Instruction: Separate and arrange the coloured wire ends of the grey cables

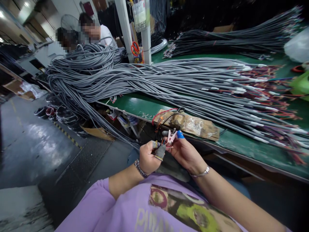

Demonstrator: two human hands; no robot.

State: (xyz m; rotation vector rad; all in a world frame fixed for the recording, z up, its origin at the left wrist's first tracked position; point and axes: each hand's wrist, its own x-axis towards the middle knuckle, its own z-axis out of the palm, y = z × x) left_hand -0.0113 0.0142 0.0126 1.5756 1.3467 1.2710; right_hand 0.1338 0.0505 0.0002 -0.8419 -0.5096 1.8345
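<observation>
My left hand, with worn grey covers on some fingers, is closed on thin coloured wires that stick out past the fingertips. Close beside it, my right hand pinches a small pinkish-white clip shaped like a clothes peg. Blue tape wraps the right thumb. The clip is at the wires, though whether its jaws grip them I cannot tell. Just beyond both hands, a worn wooden board with cords on it lies along the bench edge.
Long grey cables with stripped, coloured ends cover the green bench. Black cable bundles lie behind. A white post carries orange-handled scissors. Two people sit at the far left. Wire coils stand on the floor.
</observation>
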